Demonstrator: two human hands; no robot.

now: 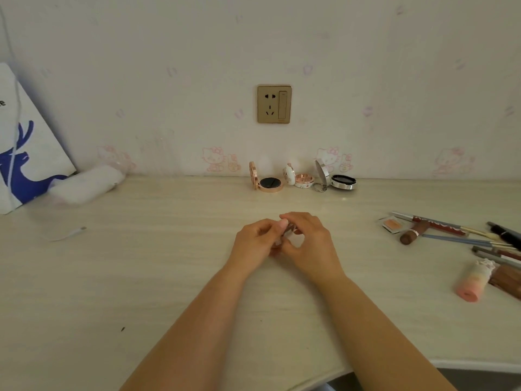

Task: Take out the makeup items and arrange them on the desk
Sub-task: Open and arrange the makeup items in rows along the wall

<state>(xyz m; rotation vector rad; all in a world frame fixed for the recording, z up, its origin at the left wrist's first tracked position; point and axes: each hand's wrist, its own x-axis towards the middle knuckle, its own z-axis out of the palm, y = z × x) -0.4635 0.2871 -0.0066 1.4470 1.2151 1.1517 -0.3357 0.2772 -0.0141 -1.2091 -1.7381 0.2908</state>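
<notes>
My left hand [255, 241] and my right hand [310, 244] meet over the middle of the desk [169, 277], both pinching a small clear makeup item [287, 231] that is mostly hidden by the fingers. Three open compacts stand in a row at the wall: a rose-gold compact [267, 180], a small white patterned compact [299, 179] and a silver compact [337, 179] with a key ring. At the right lie a peach eyeshadow pan [391, 224], a brown lipstick tube [414, 233], several pencils and brushes [462, 235] and a pink-and-yellow tube [475, 280].
A white bag with a blue deer print [25, 153] leans on the wall at far left, beside a white rolled pouch [87, 183]. A white cable end [67, 234] lies on the desk. A wall socket [274, 104] sits above the compacts. The desk's front edge curves at lower right.
</notes>
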